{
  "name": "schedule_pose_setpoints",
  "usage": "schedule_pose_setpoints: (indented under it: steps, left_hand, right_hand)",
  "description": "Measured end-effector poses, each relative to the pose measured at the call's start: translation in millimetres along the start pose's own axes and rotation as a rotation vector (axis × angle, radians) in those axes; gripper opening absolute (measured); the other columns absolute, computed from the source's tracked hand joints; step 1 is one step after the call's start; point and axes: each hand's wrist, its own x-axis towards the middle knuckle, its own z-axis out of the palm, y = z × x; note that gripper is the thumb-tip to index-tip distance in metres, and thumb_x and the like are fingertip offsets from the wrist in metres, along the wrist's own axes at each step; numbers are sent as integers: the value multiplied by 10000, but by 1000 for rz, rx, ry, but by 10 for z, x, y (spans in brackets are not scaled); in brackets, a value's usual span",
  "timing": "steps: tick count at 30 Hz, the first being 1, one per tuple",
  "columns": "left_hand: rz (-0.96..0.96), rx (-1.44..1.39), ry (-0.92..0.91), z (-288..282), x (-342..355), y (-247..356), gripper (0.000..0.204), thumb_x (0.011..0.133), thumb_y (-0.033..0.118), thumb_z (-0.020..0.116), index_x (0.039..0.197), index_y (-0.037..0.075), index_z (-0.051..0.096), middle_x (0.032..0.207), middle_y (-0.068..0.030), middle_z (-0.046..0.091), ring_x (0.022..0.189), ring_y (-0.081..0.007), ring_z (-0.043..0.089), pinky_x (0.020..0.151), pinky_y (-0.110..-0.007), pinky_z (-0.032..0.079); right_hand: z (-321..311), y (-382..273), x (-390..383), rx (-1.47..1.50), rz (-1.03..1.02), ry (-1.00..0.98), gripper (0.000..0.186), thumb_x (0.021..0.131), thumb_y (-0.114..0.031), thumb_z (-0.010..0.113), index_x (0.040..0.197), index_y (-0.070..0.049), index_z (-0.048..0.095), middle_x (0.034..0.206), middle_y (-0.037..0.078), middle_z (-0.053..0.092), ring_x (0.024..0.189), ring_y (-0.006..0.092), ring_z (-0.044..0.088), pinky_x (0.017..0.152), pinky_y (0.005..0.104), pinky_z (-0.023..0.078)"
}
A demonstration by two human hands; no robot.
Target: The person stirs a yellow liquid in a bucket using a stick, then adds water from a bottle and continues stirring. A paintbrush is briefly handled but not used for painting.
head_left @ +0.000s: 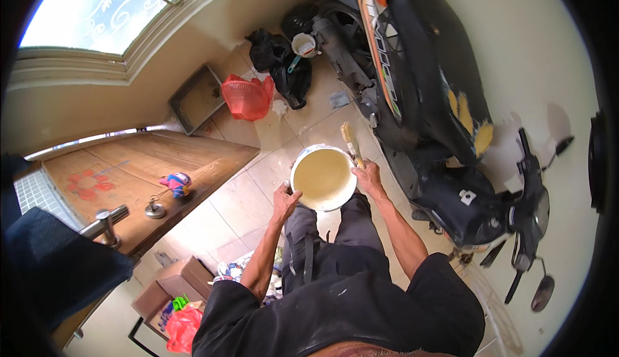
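A round white bucket of cream-coloured paint is in front of me at the middle of the view, above my legs. My left hand is closed on the left side of its rim, thumb over the edge. On the other side, my right hand grips a paintbrush against the bucket's right rim. The brush points up and away, its pale bristles above the rim, clear of the paint. The fingers under the bucket are hidden.
Along the right stands a dark motor scooter with large black panels. A wooden door with a small doll hanging from its knob is on the left. Ahead lie black bags, a red plastic bag and a grey tray.
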Motion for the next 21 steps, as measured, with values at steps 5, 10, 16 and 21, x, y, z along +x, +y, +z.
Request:
schedule_pose_setpoints:
  steps: [5,10,16,21]
  left_hand:
    - [-107,18,123,384,572,-825,274,775,212,700,949,4,665,770,-31,649,653,-117,545,607,-292,448]
    - [-199,41,155,824,1158,-1453,321,773,271,727,926,-3,658,714,-55,619,624,-143,527,593,-323,444]
    - [-278,20,69,1176,1861,-1864,570,752,401,710,1048,-82,643,996,-313,632,937,-398,627,832,-458,489]
    - [-184,292,134,1602,2418,-2853,816,744,508,648,1315,-63,536,1476,-469,150,1410,-594,15,1174,-599,26]
  right_hand:
    - [310,697,834,-217,-81,-137,378,732,-181,703,1027,53,667,1037,267,666,976,410,650,848,452,513]
    - [585,1381,1420,-267,-29,-150,365,732,-168,690,1014,63,661,969,265,674,909,411,659,823,423,519]
    - [838,2207,2087,-332,-13,-175,294,759,-131,685,984,57,666,865,204,694,790,305,669,749,394,514]
    - [1029,2681,2536,-340,1,-153,287,770,-158,677,972,47,672,880,221,683,811,343,663,757,414,507]
